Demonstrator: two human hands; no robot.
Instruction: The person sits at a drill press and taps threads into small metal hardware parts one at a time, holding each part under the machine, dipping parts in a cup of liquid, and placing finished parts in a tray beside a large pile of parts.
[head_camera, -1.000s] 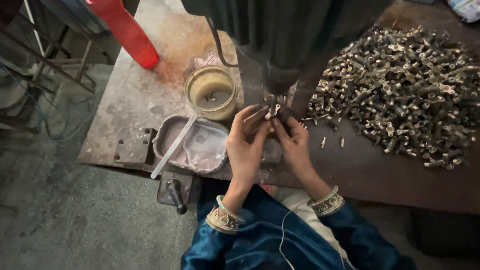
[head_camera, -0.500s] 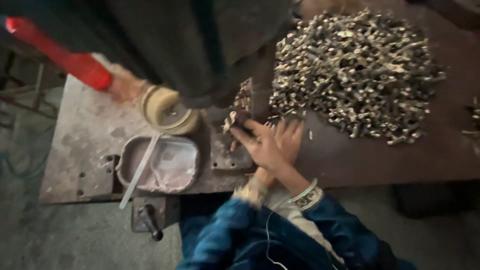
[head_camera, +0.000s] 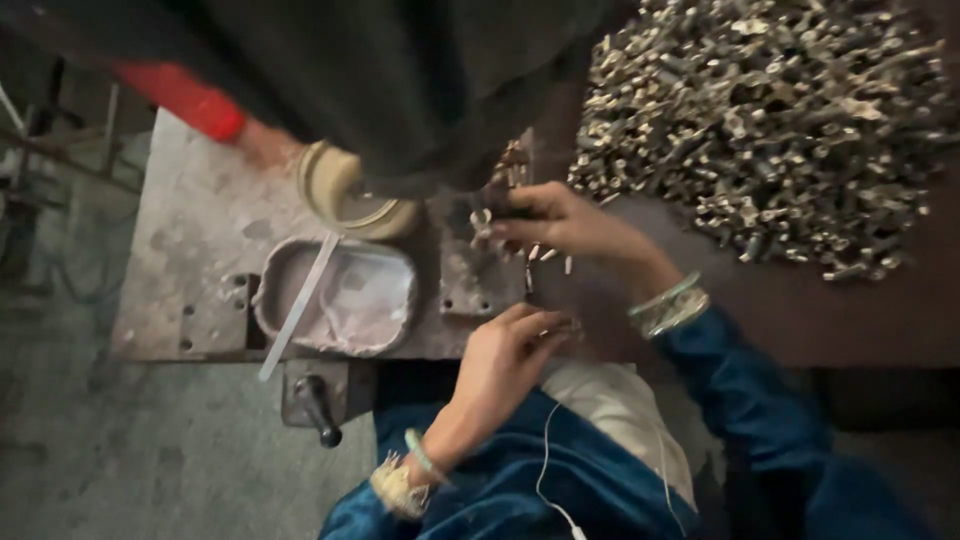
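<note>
Small pale metal pieces (head_camera: 500, 222) sit pinched in the fingertips of the right hand (head_camera: 560, 222), which is closed on them at the foot of the dark machine body (head_camera: 420, 90) that overhangs the upper middle of the view. A few loose ones lie just beside that hand on the worn grey metal surface (head_camera: 200, 240). The left hand (head_camera: 500, 360) hovers at the near edge of the surface, fingers curled; whether its grip holds anything I cannot tell. The big heap of similar metal parts (head_camera: 770, 130) fills the dark right part of the surface, near the right wrist. Left of the hands lie an oval grey tray (head_camera: 345, 300) with a flat pale strip (head_camera: 295, 310) across its rim, and a round tin (head_camera: 340, 195) partly under the machine. Bare surface lies further left, up to its edge.
</note>
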